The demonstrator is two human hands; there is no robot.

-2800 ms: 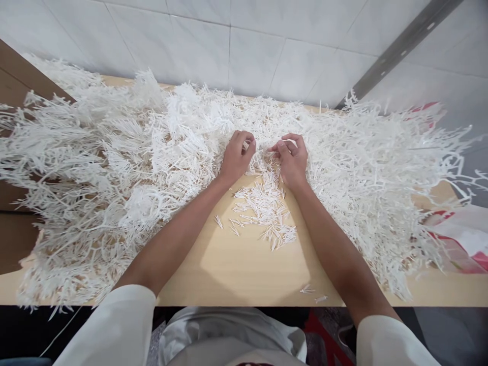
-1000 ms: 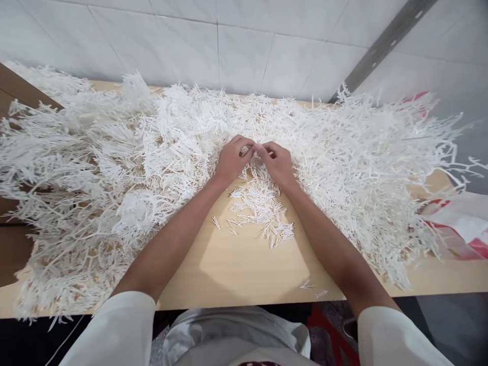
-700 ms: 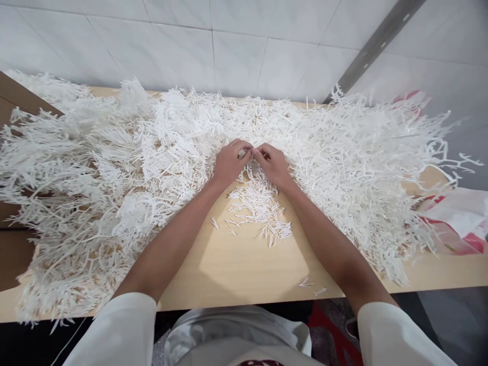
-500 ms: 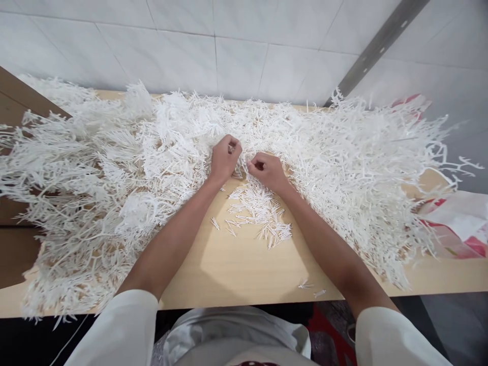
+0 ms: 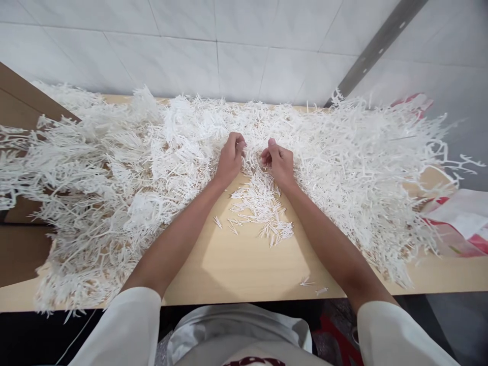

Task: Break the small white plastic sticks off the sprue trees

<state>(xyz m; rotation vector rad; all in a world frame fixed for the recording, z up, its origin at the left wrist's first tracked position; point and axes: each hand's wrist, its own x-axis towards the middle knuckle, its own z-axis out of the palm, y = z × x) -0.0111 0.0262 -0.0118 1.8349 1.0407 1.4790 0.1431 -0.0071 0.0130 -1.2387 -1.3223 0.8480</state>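
A wide heap of white branched plastic sprues (image 5: 343,152) covers the light wooden table (image 5: 244,269). My left hand (image 5: 231,160) and my right hand (image 5: 278,162) rest at the heap's near edge, a few centimetres apart, fingers curled around thin white plastic pieces between them. Just below my hands lies a small pile of short loose white sticks (image 5: 263,208) on bare wood.
A red and white plastic bag (image 5: 465,223) lies at the table's right end. A brown cardboard box (image 5: 19,107) stands at the left. White tiled wall runs behind the table. Two stray white bits (image 5: 314,285) lie near the front edge.
My hands met fingertip to fingertip, then drew apart, the right one dipping toward the loose sticks and rising again. Both hands now sit slightly farther back in the heap.
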